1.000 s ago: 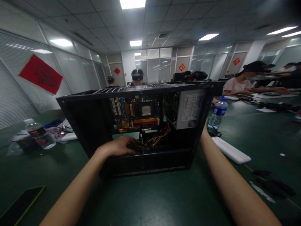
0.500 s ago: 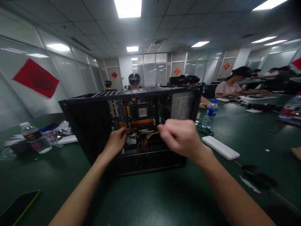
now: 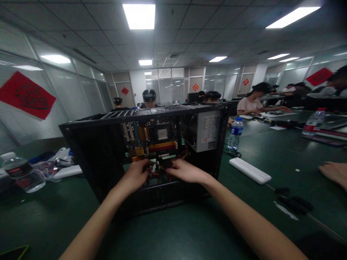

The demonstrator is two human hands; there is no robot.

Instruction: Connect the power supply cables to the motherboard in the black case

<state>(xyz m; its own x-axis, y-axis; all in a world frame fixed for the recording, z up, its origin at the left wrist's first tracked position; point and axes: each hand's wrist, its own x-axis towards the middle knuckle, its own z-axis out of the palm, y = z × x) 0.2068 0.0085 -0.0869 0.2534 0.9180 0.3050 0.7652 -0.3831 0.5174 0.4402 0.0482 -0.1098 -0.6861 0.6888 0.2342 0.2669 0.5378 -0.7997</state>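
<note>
An open black computer case (image 3: 89, 151) stands on the dark green table (image 3: 168, 231), its inside facing me. A motherboard (image 3: 151, 137) fills the back wall and a grey power supply (image 3: 206, 130) sits at the upper right. My left hand (image 3: 137, 175) and my right hand (image 3: 184, 171) are both inside the lower part of the case. Their fingers are closed on a bundle of red, yellow and black cables (image 3: 158, 168) between them.
A white flat bar (image 3: 249, 170) lies right of the case, a water bottle (image 3: 235, 134) behind it. Another bottle (image 3: 20, 173) and bags lie at left. Dark tools (image 3: 294, 204) lie at right, near another person's hand (image 3: 334, 173). Several people sit beyond.
My right hand came from behind the case's right side, swung across the front and went inside to the cables. My left hand rose from the case floor with the cable bundle.
</note>
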